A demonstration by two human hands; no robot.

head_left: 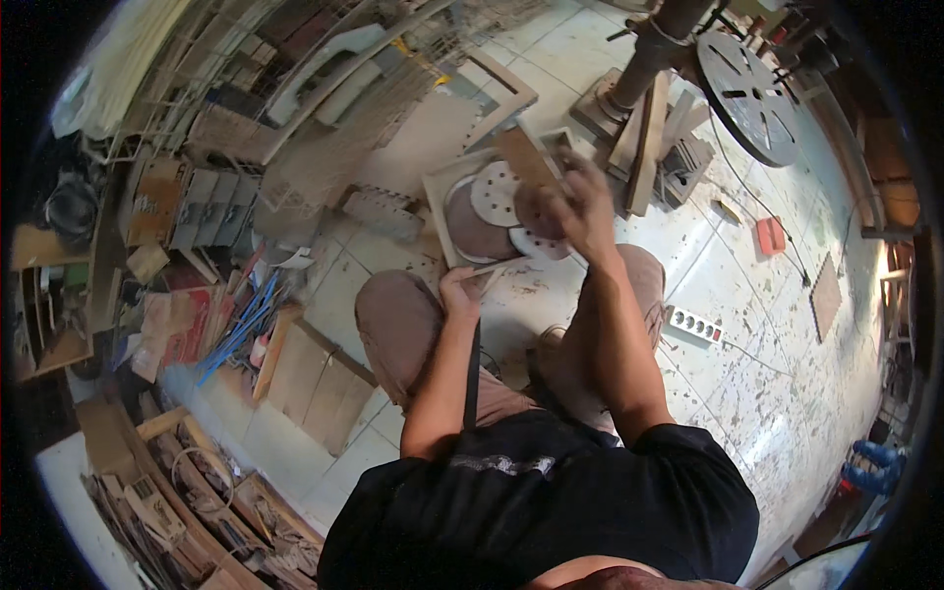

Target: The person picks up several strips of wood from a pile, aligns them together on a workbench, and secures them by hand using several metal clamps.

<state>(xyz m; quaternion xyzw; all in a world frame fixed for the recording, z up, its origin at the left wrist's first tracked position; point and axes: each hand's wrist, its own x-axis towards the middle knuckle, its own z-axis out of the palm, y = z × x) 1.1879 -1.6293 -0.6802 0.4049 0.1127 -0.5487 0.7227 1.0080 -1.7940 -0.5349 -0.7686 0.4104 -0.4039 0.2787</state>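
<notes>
A shallow wooden tray (436, 218) sits tilted in front of my knees. Round sanding discs lie in it: a pale one (494, 195) with a ring of holes overlaps a large brown one (476, 226), with others to the right. My left hand (462, 292) is closed on the tray's near left corner. Over the tray's right side is my right hand (584, 214), smeared by motion, its fingers bent down near a reddish-brown disc (537, 209). A flat brown rectangular piece (528, 157) slants just beyond those fingers. Whether my right hand grips anything is unclear.
A drill press with a round slotted table (749, 98) stands at the far right, beside wood offcuts (644, 147). A white power strip (693, 324) lies right of my knee. Metal racks (246, 69) and blue rods (241, 329) are left; scrap wood (211, 482) fills the near left.
</notes>
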